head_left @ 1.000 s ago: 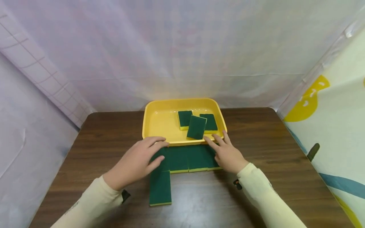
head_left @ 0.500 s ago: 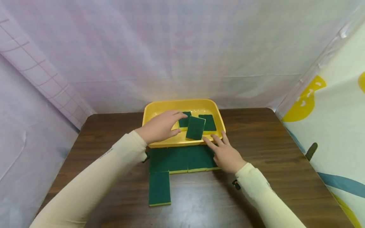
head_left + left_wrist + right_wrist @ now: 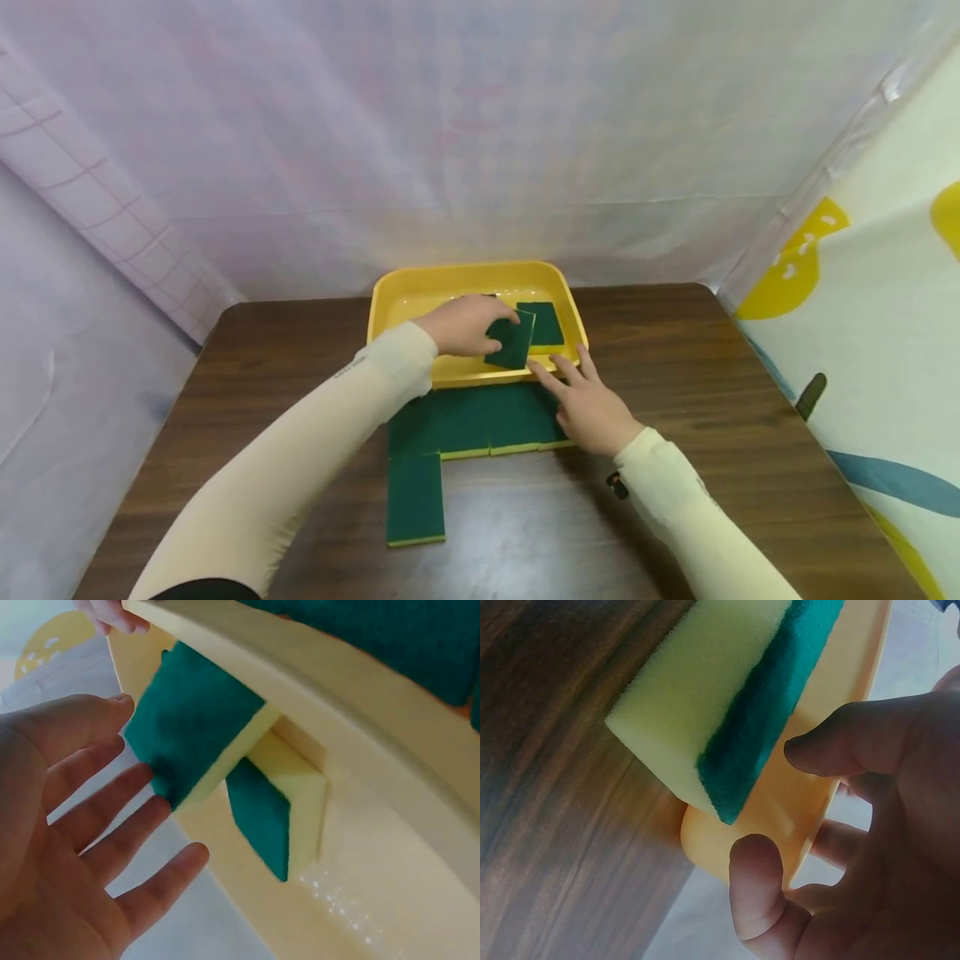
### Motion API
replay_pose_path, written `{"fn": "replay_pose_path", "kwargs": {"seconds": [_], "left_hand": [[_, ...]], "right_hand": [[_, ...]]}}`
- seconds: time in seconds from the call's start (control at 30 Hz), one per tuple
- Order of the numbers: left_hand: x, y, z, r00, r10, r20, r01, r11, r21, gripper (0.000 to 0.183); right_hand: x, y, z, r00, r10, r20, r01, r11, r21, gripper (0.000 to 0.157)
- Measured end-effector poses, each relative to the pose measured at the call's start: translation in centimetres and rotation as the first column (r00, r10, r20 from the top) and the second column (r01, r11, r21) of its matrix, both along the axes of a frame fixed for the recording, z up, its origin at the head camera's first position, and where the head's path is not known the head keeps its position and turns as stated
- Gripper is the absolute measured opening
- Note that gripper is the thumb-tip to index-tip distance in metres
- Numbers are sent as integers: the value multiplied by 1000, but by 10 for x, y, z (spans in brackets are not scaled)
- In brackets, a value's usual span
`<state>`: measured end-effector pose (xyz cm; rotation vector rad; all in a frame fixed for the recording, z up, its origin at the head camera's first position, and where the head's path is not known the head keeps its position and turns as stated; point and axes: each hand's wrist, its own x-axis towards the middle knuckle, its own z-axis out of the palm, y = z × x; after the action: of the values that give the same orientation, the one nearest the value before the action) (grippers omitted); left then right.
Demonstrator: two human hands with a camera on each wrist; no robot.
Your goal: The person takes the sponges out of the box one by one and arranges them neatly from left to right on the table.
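Observation:
My left hand [image 3: 467,325] reaches over the yellow tray [image 3: 393,312], fingers extended around a tilted green-and-yellow scouring sponge [image 3: 513,347]. In the left wrist view its fingertips lie right at the green face of that sponge [image 3: 199,712], thumb and fingers apart. This sponge leans on another sponge [image 3: 262,817], mostly hidden by the hand in the head view. A further sponge [image 3: 547,322] lies flat at the tray's right. My right hand [image 3: 596,412] rests with spread fingertips at the tray's front right rim, beside the end sponge [image 3: 690,697] of the row.
Several sponges [image 3: 465,417] lie green side up in a row along the tray's front, on the brown wooden table [image 3: 675,367]. One more sponge [image 3: 416,500] sits below the row's left end. A pale curtain [image 3: 480,167] hangs right behind the tray.
My left hand has moved from the row's left end up and right into the tray, to the tilted sponge. The right hand has stayed at the rim.

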<state>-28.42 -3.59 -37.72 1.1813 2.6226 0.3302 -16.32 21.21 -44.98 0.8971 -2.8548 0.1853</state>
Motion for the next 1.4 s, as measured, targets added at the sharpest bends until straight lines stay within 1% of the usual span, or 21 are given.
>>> {"fn": "replay_pose_path", "kwargs": {"seconds": [0.17, 0.3, 0.57, 0.7, 0.8, 0.97, 1.13, 1.23, 1.4], "left_hand": [[-7, 7, -5, 999, -5, -41, 2, 998, -69, 54], [-8, 12, -8, 1000, -5, -29, 2, 992, -126, 60], [-10, 19, -16, 1000, 20, -13, -21, 989, -147, 61], [-11, 23, -15, 999, 38, -1, -37, 989, -140, 58], [-10, 25, -15, 999, 36, -4, -36, 990, -133, 57], [-9, 24, -21, 999, 30, -12, -31, 991, -128, 58], [-14, 20, -28, 998, 61, -3, -60, 993, -102, 56], [-14, 17, -27, 998, 67, -6, -67, 995, -75, 56], [-13, 12, -21, 998, 62, -20, -62, 998, -19, 56]], "right_hand": [[-2, -1, 2, 1000, -6, -13, 6, 1000, 4, 79], [-2, -2, 1, 1000, -9, -7, 9, 1000, 3, 78], [-1, -2, -4, 1000, -13, -1, 13, 1000, -4, 80], [-3, -2, -6, 1000, -14, -7, 14, 1000, 4, 80], [-4, -1, -6, 1000, -11, -10, 11, 1000, -2, 80], [-1, -5, -4, 1000, -18, 19, 18, 1000, -18, 77], [0, -9, -2, 999, -22, 29, 23, 1000, -11, 76], [-1, -10, 0, 999, -26, 26, 26, 1000, -8, 77], [0, -10, 3, 1000, -19, 17, 19, 1000, -17, 76]]}}
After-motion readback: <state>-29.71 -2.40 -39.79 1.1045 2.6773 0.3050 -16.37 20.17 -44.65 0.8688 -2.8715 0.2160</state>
